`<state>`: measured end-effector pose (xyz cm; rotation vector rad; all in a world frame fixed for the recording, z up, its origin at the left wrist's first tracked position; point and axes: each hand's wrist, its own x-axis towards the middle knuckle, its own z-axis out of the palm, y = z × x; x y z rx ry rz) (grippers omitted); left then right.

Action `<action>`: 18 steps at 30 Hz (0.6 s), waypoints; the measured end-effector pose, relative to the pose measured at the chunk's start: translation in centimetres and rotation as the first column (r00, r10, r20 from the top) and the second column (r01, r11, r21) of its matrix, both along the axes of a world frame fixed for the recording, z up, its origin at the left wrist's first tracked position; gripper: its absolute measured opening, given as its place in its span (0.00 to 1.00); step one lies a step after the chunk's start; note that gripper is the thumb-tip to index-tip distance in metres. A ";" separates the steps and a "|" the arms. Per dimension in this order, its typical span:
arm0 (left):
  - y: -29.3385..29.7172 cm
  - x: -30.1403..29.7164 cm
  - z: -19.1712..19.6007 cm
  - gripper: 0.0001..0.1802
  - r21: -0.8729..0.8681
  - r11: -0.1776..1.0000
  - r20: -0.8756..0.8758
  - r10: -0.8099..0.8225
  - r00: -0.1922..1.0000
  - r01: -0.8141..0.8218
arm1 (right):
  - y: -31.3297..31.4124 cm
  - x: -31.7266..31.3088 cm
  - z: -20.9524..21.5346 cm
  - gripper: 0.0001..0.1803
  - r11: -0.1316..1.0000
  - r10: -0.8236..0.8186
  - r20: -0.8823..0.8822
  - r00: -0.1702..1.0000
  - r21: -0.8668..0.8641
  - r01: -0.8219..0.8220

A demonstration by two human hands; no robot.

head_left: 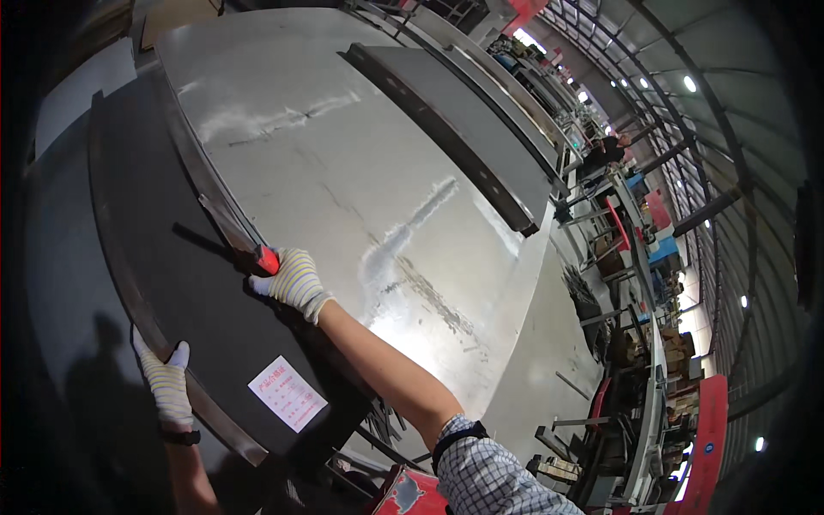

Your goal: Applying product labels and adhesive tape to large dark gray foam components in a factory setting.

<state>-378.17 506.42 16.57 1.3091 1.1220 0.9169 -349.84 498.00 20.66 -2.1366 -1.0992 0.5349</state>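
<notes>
Dark panel at our metal worktop's left.
Our right hand closes around a red object; our left hand, spread open, touches the flange. Uneven pressure could cause slipping, scratching the panel.

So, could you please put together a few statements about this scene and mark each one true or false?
1. Both the left hand and the right hand wear striped gloves. True.
2. The left hand is on the red object. False: the right hand is on it.
3. The left hand is at the raised edge of the dark panel. True.
4. The white label lies on the shiny metal sheet. False: it is on the dark panel.
5. The sleeve on the right arm is plain red. False: it is checked, light and dark.
</notes>
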 end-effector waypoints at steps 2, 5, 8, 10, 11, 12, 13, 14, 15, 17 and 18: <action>1.4 -0.3 -1.1 0.49 0.040 0.999 0.010 -0.008 1.000 0.008 | 1.1 0.1 0.5 0.26 1.000 -0.001 0.015 1.000 -0.003 0.001; 3.9 -0.1 -2.2 0.49 0.050 0.998 0.038 -0.028 0.999 0.026 | 2.8 0.4 1.0 0.25 1.000 -0.003 -0.031 1.000 0.002 0.003; 6.6 -1.1 -4.8 0.48 -0.001 0.999 -0.024 -0.039 0.999 0.039 | 3.5 0.4 1.1 0.25 1.000 -0.001 -0.047 0.999 -0.006 0.000; 6.7 -1.7 -5.2 0.48 -0.024 0.999 -0.115 -0.045 0.992 0.043 | 3.7 -0.2 0.4 0.27 0.999 -0.017 0.008 1.000 0.035 0.017; 6.5 -1.9 -3.9 0.48 0.053 0.997 -0.111 -0.057 0.992 0.063 | 3.7 -0.5 0.3 0.27 0.999 -0.025 -0.003 1.000 0.035 0.025; 6.2 -2.1 -3.0 0.47 0.129 0.988 -0.111 -0.068 0.992 0.082 | 3.6 -0.9 0.2 0.27 0.999 -0.030 -0.001 1.000 0.039 0.030; 6.5 -2.7 -3.2 0.47 0.131 0.989 -0.131 -0.057 0.990 0.074 | 3.8 -1.3 0.1 0.26 0.999 -0.020 -0.005 1.000 0.049 0.020; 7.1 -3.7 -3.8 0.47 0.269 0.951 -0.162 -0.108 0.981 0.150 | 3.9 -1.6 0.1 0.24 0.999 0.009 -0.011 1.000 0.032 -0.009; 7.2 -4.7 -4.4 0.47 0.395 0.890 -0.209 -0.153 0.966 0.226 | 3.7 -1.5 0.1 0.24 0.999 0.022 0.012 1.000 0.031 -0.022; 5.0 -3.0 -2.2 0.42 0.206 0.964 -0.105 -0.148 0.983 0.167 | 2.8 -2.1 0.4 0.22 0.998 -0.002 -0.016 1.000 0.057 0.003; 2.7 -1.0 0.4 0.41 0.230 0.963 -0.103 -0.117 0.988 0.138 | 2.2 -1.7 0.7 0.21 1.000 -0.007 -0.016 1.000 0.025 0.008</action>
